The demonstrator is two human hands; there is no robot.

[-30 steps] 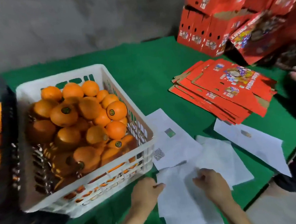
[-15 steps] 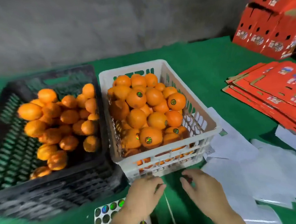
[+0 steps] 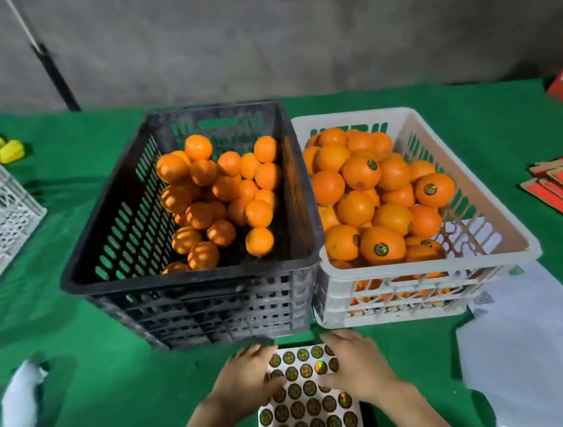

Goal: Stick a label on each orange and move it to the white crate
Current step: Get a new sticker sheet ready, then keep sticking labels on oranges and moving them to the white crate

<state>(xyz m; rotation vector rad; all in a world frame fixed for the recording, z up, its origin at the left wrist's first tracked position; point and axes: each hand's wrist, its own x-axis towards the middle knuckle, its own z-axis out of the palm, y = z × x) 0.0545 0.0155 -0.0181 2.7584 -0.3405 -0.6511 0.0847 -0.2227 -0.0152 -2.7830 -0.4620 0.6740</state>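
No legible text, sticker sheet print blurred

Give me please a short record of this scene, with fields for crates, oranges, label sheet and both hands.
black crate: left, beside the white crate; holds oranges with no label visible
white crate: right; holds labelled oranges, round stickers on several
label sheet: on green cloth, in front of both crates
left hand: rests on sheet's left part, holds no orange
right hand: rests on sheet's right part, holds no orange
white papers: right of the sheet
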